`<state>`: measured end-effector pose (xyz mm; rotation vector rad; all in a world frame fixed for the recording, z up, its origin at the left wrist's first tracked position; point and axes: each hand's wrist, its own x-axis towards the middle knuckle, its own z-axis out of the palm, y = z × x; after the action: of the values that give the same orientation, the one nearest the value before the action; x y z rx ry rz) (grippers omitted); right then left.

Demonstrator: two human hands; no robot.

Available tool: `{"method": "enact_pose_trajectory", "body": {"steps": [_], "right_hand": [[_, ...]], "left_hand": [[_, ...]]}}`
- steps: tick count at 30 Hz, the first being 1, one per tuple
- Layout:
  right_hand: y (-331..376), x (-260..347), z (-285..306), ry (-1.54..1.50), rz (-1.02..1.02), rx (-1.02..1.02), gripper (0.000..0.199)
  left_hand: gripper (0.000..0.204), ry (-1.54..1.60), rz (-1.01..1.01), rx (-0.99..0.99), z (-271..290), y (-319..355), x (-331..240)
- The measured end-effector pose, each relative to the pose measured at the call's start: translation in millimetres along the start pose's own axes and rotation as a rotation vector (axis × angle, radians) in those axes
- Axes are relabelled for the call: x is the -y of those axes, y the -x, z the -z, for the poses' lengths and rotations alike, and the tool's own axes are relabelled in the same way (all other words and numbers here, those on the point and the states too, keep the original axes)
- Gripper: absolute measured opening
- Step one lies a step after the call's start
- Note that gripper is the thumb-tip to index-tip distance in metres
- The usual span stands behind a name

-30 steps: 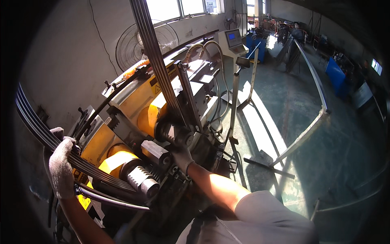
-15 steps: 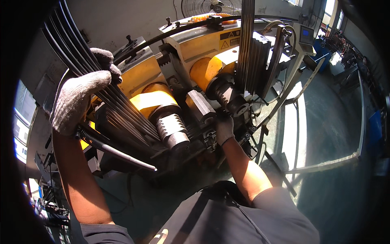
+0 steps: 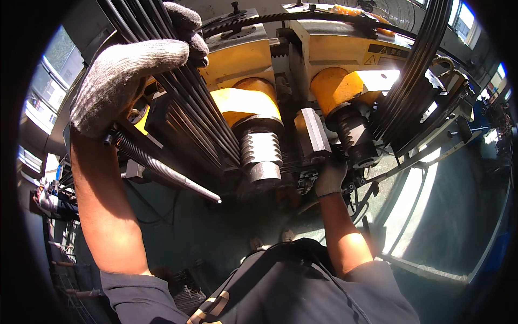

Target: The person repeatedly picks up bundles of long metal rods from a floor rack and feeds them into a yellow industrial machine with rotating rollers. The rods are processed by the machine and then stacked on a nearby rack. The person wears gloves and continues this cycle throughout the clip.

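My left hand [image 3: 116,73], in a grey knitted glove, is closed around a bundle of long dark metal rods [image 3: 202,110]. The rods slant down to the right, their lower ends beside a ridged metal roller [image 3: 261,148] on a yellow housing. My right hand [image 3: 330,177], gloved too, reaches in low at the machine, just below a bare metal block [image 3: 314,132]. Its fingers are in shadow and hidden, so what they touch cannot be made out. Right of the block is a second ridged roller [image 3: 353,135].
Another bundle of dark rods [image 3: 418,67] leans beside the right roller. A spring-wrapped metal bar [image 3: 167,173] juts out below my left wrist. A black hose [image 3: 302,17] runs across the yellow machine body [image 3: 345,46]. More rods [image 3: 186,291] lie low at left.
The view has swung, so the machine sits further right and higher. My left hand still grips the rods, and my right hand stays below the block.
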<state>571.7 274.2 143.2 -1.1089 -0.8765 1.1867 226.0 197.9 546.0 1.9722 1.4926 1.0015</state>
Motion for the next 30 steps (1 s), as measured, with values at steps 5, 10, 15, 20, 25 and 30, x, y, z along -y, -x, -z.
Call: {"method": "enact_pose_trajectory", "body": {"steps": [5, 10, 15, 20, 25, 30], "right_hand": [[2, 4, 5, -0.116, -0.052, -0.010, 0.026], [-3, -13, 11, 0.128, 0.137, -0.026, 0.033], [-1, 8, 7, 0.137, 0.075, 0.070, 0.025], [31, 19, 5, 0.787, 0.679, 0.168, 0.024], [89, 55, 43, 0.043, 0.185, 0.185, 0.040], [113, 8, 95, 0.725, 0.955, 0.211, 0.044]], "left_hand": [[0.038, -0.167, -0.045, 0.017, 4, 4, -12], [0.031, -0.182, -0.008, 0.003, -4, 6, -23], [0.024, -0.171, 0.012, -0.028, -6, 18, -22], [0.018, -0.249, 0.070, -0.153, -1, 78, -56], [0.011, -0.077, -0.140, -0.292, -39, 108, -73], [0.007, 0.296, -0.122, -0.566, -82, 252, -102]]}}
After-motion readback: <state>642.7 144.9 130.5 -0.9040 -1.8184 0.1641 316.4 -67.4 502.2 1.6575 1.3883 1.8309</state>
